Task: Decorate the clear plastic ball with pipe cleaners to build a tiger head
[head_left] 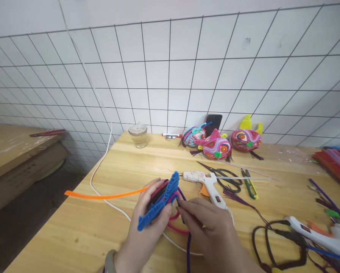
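My left hand (148, 220) is closed around a small rounded craft piece (159, 190), dark and pink where it shows. Two fuzzy blue pipe-cleaner shapes (170, 189) stick up from it like ears; most of its body is hidden by my fingers. Close against it on the right, my right hand (205, 223) pinches a thin blue pipe cleaner (175, 199) between thumb and fingertips. Pink pipe cleaner (177, 228) loops below, and a dark purple one (188, 246) hangs down between my hands. An orange pipe cleaner (104, 197) reaches out to the left.
Beyond my hands lie a white glue gun (198, 178), black scissors (229, 180) and green snips (249, 185). Finished striped craft figures (215, 146), a phone (214, 124) and a glass cup (138, 136) stand near the tiled wall. A second glue gun (314, 231) lies at right.
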`<action>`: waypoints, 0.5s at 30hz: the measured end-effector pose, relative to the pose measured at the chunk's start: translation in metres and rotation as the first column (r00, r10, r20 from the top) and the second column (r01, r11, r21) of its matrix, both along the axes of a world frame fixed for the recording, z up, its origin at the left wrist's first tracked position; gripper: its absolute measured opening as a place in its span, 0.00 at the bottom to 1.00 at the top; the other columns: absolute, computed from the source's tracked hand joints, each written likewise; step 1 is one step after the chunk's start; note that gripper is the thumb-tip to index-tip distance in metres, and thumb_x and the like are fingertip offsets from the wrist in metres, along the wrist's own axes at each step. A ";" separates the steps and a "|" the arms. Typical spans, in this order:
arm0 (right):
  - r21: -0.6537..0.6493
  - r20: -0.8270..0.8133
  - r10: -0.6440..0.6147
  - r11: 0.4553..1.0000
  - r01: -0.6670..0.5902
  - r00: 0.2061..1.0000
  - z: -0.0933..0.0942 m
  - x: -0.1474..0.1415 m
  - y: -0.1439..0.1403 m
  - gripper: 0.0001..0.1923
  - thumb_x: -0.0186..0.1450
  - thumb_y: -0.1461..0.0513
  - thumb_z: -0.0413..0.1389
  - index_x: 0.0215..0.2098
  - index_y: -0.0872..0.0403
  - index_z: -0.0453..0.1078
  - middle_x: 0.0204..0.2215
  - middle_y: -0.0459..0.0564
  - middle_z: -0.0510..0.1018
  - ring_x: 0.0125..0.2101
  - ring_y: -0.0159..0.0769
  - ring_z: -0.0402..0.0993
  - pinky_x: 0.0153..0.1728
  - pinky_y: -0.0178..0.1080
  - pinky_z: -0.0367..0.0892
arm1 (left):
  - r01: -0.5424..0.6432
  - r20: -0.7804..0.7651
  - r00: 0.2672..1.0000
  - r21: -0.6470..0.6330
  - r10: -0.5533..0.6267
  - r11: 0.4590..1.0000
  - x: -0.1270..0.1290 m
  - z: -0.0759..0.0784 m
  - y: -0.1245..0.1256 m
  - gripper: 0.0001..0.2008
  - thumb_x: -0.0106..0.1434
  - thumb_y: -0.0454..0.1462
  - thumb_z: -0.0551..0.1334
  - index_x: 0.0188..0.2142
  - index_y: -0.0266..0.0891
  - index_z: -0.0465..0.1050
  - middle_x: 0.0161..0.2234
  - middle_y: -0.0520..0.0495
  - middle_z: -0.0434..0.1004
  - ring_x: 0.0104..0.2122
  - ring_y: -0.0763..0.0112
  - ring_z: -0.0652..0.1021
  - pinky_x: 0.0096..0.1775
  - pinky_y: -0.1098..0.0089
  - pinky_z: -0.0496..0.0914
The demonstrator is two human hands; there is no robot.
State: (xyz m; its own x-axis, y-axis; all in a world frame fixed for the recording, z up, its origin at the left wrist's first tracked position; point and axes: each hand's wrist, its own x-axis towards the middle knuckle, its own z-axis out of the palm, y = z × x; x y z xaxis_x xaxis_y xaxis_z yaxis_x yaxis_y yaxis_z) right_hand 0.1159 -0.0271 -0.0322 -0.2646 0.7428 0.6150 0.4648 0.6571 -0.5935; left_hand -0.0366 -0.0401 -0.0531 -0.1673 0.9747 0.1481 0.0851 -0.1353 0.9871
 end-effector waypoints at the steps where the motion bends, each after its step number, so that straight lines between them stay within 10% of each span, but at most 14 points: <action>1: 0.015 0.017 0.005 1.000 -0.006 1.000 0.000 0.000 0.000 0.10 0.65 0.67 0.52 0.36 0.58 0.77 0.20 0.49 0.76 0.19 0.30 0.72 0.20 0.30 0.68 | -0.001 0.001 1.000 0.001 0.001 1.000 0.000 0.000 0.000 0.19 0.58 0.41 0.62 0.50 0.44 0.68 0.53 0.41 0.70 0.52 0.56 0.72 0.53 0.56 0.67; 15: -0.040 0.143 0.039 0.999 -0.033 0.989 0.002 -0.001 -0.005 0.13 0.66 0.68 0.47 0.36 0.60 0.75 0.21 0.50 0.75 0.19 0.33 0.71 0.19 0.33 0.64 | 0.061 0.207 0.977 -0.093 -0.040 0.994 -0.002 -0.012 0.004 0.19 0.59 0.42 0.63 0.50 0.44 0.68 0.50 0.44 0.75 0.51 0.57 0.73 0.54 0.58 0.66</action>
State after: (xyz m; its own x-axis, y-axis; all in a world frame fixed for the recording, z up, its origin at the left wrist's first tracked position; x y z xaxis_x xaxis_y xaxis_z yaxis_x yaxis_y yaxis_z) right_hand 0.1153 -0.0321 -0.0300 -0.3750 0.7527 0.5412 0.5232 0.6538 -0.5467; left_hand -0.0383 -0.0364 -0.0650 -0.1342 0.9908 0.0193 -0.1246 -0.0362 0.9915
